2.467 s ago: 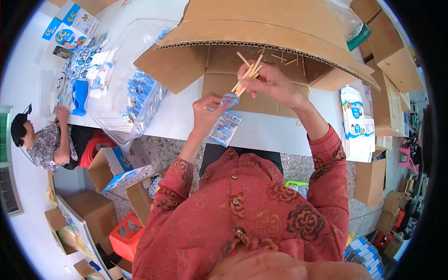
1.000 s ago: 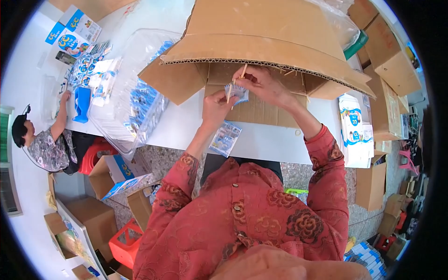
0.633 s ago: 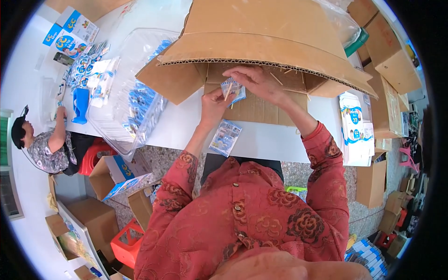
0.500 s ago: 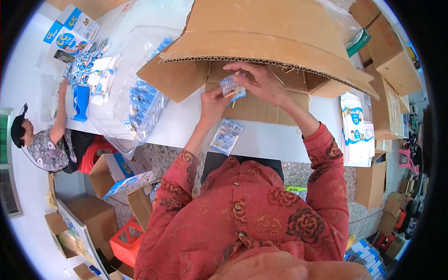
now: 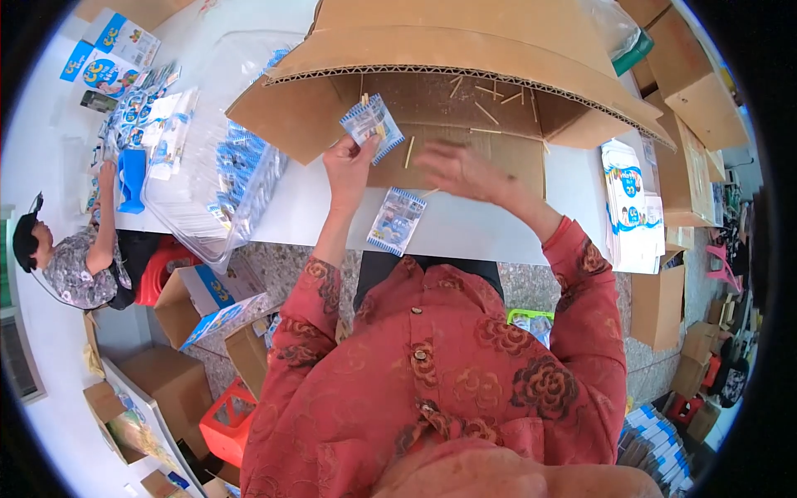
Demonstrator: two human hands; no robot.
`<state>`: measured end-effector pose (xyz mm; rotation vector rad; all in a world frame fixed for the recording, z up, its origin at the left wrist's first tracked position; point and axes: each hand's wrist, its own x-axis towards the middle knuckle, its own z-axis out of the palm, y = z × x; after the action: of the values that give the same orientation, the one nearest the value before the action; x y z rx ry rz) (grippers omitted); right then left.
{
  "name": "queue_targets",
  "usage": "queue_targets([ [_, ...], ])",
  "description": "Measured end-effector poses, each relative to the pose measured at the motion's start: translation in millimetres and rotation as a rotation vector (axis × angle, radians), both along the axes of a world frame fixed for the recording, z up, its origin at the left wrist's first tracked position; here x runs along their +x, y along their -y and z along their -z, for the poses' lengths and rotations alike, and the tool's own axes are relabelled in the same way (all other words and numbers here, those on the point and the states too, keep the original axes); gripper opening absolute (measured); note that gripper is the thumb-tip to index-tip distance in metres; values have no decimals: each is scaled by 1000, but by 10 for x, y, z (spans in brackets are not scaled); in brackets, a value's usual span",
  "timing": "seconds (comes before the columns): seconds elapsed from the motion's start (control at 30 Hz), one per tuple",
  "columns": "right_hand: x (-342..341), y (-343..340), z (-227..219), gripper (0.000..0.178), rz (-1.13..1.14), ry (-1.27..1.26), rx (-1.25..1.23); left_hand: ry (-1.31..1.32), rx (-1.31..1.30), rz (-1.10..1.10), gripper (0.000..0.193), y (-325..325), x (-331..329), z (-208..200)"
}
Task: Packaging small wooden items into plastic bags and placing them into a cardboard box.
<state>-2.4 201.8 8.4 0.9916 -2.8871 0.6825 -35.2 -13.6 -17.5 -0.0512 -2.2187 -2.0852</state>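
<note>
My left hand [image 5: 346, 173] is closed on a small blue-and-white plastic packet [image 5: 373, 126], held up in front of the open cardboard box's left side. Short pale sticks [image 5: 364, 99] poke out past the packet's upper edge. To its right, my right hand [image 5: 465, 172] hovers over the box's lower flap, its fingers smeared by motion. A second blue-striped packet [image 5: 397, 222] lies flat on the white table close to me. Several thin pale sticks [image 5: 487, 114] are scattered inside the cardboard box [image 5: 465, 50], and one stick [image 5: 409, 152] rests on its lower flap.
A clear plastic tub [image 5: 249, 217] of blue packets stands to the left. Beyond it, a co-worker's arm [image 5: 105, 199] reaches over packets on the table. Folded printed cartons [image 5: 627, 207] are stacked at the right edge. Cardboard boxes [image 5: 658, 307] stand on the floor.
My left hand has moved left and up with the packet, away from my right hand. The right hand has let go of the packet and moved lower. The whole view has shifted slightly.
</note>
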Motion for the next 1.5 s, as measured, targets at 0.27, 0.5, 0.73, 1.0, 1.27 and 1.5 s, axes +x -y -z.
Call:
queue_targets([
  [0.27,245,-104,491,17,-180,-46,111,-25,-2,11,14,89,176,-17],
  [0.5,465,-40,467,16,-169,-196,150,-63,71,37,13,113,243,-23],
  [0.73,560,-101,405,23,21,-117,256,-59,80,46,16,136,275,-43],
  [1.0,552,-45,382,17,7,-133,312,-49,75,49,16,125,312,-28],
  [1.27,212,99,163,30,138,-161,22,-42,20,41,17,188,374,-82],
  [1.5,-356,277,371,35,-166,-208,274,-25,41,71,19,123,434,-139],
])
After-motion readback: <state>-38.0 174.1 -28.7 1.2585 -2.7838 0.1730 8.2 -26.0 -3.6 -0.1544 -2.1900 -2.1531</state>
